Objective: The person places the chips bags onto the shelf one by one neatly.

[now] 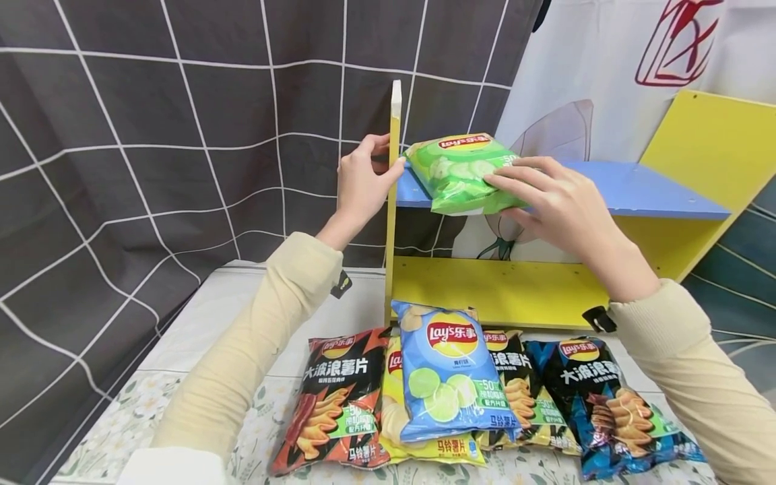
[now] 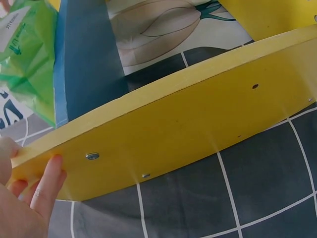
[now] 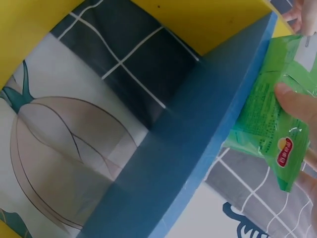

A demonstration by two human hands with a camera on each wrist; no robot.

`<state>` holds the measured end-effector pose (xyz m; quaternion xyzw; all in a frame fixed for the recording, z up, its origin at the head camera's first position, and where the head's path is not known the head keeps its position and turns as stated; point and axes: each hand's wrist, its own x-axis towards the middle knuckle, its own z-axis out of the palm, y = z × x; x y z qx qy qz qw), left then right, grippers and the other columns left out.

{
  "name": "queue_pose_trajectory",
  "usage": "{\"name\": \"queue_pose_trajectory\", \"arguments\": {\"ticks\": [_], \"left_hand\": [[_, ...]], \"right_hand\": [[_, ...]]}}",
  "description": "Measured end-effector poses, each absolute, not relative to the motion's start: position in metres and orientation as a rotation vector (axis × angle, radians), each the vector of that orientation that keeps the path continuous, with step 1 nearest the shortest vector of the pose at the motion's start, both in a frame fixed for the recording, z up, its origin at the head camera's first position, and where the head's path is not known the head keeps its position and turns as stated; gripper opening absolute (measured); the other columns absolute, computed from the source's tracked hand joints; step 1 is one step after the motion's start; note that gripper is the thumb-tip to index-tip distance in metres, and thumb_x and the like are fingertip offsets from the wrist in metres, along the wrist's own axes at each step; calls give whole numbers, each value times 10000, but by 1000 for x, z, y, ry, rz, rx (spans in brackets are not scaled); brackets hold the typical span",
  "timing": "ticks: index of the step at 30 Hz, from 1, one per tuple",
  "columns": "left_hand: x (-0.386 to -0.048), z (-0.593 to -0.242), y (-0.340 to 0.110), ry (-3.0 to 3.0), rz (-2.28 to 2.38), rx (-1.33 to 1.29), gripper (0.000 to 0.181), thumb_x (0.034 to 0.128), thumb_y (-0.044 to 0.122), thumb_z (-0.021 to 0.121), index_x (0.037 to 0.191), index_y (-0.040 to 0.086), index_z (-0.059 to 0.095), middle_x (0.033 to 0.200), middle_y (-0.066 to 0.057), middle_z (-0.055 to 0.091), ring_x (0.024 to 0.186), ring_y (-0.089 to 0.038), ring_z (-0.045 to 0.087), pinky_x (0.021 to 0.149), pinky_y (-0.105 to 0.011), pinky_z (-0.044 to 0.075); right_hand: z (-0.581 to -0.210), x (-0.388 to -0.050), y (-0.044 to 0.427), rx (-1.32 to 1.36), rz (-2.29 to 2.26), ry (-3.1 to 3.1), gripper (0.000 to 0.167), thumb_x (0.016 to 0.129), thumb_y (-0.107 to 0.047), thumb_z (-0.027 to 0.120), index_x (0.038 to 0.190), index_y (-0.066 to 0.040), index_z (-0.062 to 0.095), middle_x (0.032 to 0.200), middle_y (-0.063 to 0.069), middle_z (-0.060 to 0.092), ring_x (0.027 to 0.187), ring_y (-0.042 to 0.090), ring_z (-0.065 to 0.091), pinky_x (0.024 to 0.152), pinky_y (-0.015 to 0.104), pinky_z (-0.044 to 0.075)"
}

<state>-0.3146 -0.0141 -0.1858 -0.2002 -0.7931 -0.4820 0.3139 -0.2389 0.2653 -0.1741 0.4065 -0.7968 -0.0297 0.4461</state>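
Note:
A green bag of Lay's potato chips (image 1: pixel 463 168) is at the left end of the blue shelf board (image 1: pixel 642 188), tilted, its near end past the board's front edge. My right hand (image 1: pixel 554 195) grips the bag's right side, fingers on top and thumb underneath; the thumb shows on the bag's back (image 3: pixel 270 99) in the right wrist view. With my left hand (image 1: pixel 364 178) I hold the upright yellow side panel (image 1: pixel 393 222) near its upper part, thumb at the front edge. The left wrist view shows fingers (image 2: pixel 47 186) against the panel's outer face.
Below, on a floral-covered table (image 1: pixel 145 411), lie a red-black chip bag (image 1: pixel 339 397), a yellow one (image 1: pixel 424 450), a blue lime one (image 1: pixel 451 370) overlapping its neighbours, a black one (image 1: pixel 521 391) and a dark blue one (image 1: pixel 612 404). The unit has a yellow lower board (image 1: pixel 503 286) and right panel (image 1: pixel 715 148).

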Motion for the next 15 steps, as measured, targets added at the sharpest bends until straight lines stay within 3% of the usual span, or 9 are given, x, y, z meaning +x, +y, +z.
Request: {"name": "queue_pose_trajectory", "arguments": {"ticks": [15], "left_hand": [[-315, -185, -14, -2103, -1246, -517, 404, 887, 246, 667, 1253, 89, 601, 1172, -74, 691, 881, -196, 706, 788, -263, 561]], "right_hand": [[-179, -257, 247, 953, -132, -2035, 638, 766, 5, 757, 1354, -116, 539, 1233, 123, 661, 1132, 370, 564, 833, 557, 524]]}}
